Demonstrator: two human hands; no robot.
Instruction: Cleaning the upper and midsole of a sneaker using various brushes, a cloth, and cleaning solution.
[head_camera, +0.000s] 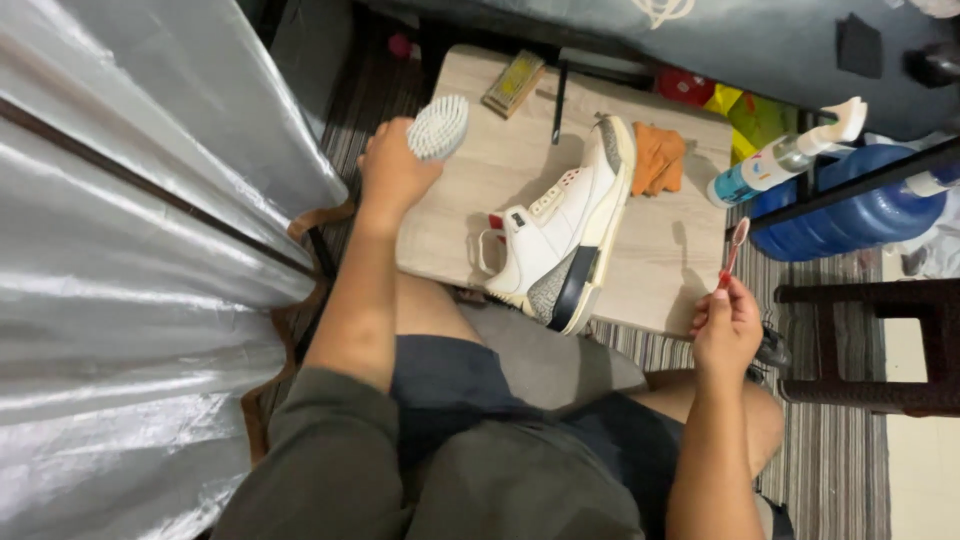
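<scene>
- On the small light-wood-grain tabletop (520, 180) in front of the seated person: a white leather high-top sneaker with grey speckled panels and a dark heel patch (560, 235), lying on its side, sole edge facing right, heel end toward the person and overhanging the near table edge.
- Left hand (392, 170): clenched around the handle of a white-bristled scrub brush (438, 127), bristles up, held over the table's left edge, near the sneaker but apart from it.
- Right hand (727, 325): fingers pinched on a thin red-handled toothbrush (733, 252), held upright just off the table's right side, clear of the sneaker.
- Far side of the table: a small yellow rectangular block (514, 83), a thin black stick-like tool (559, 102), a crumpled orange cloth (657, 158) just beside the sneaker's toe.
- Right of the table: a white-and-blue spray bottle (780, 160) and a big blue water jug (850, 215).
- Left: a silvery plastic sheet (130, 270).
- Underneath: a striped rug (840, 470).
</scene>
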